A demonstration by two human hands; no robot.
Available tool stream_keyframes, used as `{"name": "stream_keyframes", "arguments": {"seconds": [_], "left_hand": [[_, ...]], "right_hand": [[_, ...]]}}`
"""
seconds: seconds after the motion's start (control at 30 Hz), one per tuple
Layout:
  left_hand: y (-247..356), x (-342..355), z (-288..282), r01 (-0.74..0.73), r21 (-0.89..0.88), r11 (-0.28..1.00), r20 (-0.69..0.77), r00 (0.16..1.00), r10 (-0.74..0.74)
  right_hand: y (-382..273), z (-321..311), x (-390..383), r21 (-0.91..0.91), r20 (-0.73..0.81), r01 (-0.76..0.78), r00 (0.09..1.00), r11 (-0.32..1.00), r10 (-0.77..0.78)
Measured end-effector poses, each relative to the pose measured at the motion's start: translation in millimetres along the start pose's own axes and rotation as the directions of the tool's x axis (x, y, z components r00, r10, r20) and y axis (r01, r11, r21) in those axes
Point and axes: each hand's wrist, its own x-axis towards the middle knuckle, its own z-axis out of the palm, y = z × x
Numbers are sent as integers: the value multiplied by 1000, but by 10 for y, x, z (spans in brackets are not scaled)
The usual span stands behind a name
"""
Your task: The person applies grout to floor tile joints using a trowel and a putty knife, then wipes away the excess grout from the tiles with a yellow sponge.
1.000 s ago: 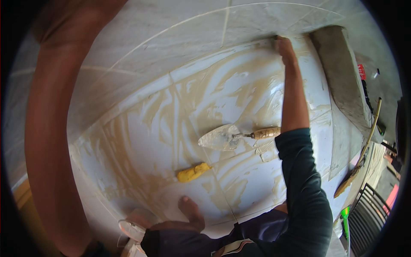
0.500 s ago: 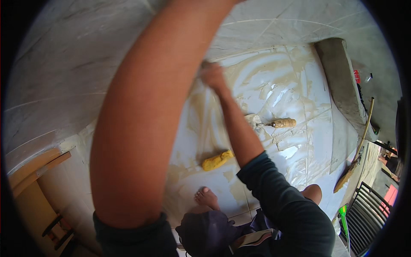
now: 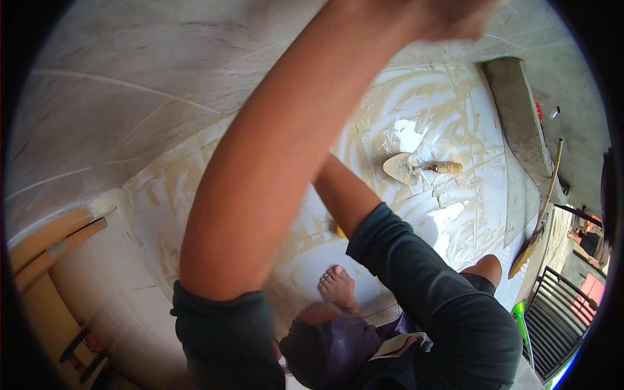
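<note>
The trowel [image 3: 416,168] lies on the wet, smeared floor tiles [image 3: 455,110], apart from both hands. The left hand [image 3: 455,14] is raised at the top edge, blurred; I cannot tell its fingers. The right hand is hidden behind the left arm. The step seems to be spreading grout; the next move probably needs reaching for the trowel.

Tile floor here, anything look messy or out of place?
Yes. The tile floor is smeared with wet tan streaks around the trowel, which lies flat in the mess. A bare foot stands on the smeared part.
</note>
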Motion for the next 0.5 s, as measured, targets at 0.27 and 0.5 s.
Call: {"name": "stream_keyframes", "arguments": {"seconds": [0.27,0.5], "left_hand": [[787,-4065,-3475,889,388,242,-357,388,-850],[1331,-5164,-4618,630,703,-330,-451,35,-892]], "right_hand": [[507,-1374,407,453,508,-456,838,766,199],[-864,-1153,560,62,902,-742,327,667,281]]}}
